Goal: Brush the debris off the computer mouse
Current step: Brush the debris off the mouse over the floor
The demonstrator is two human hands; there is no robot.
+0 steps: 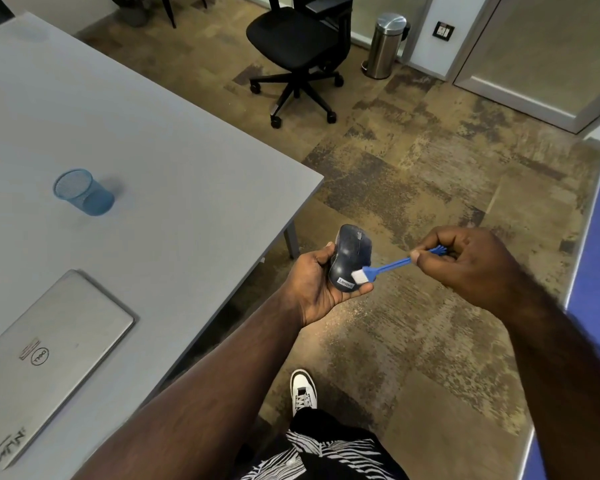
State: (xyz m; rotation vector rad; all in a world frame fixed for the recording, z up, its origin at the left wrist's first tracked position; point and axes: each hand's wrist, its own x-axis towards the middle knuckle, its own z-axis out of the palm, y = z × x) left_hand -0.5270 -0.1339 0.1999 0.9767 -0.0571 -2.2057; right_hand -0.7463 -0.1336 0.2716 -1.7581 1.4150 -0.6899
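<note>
**Entry: mouse held in the air, brush head at its near end**

- Item: computer mouse, dark, labelled at its near end. We find it off the tabletop, held over the floor just right of the tabletop's near right corner.
- Holder: left hand, palm up, fingers and thumb curled round the mouse from below and from the left.
- Axis: we read the long axis as running near to far, wheel end far, tipped slightly right.
- Tool: blue brush, white bristles touching the mouse's near right flank beside the label; handle runs right and slightly far.
- Holder: right hand, pinching the handle between thumb and fingers, to the right of the mouse.
- Judgement: the right hand is nearer the brushing work; we expect strokes along the axis, towards the far end.
</note>
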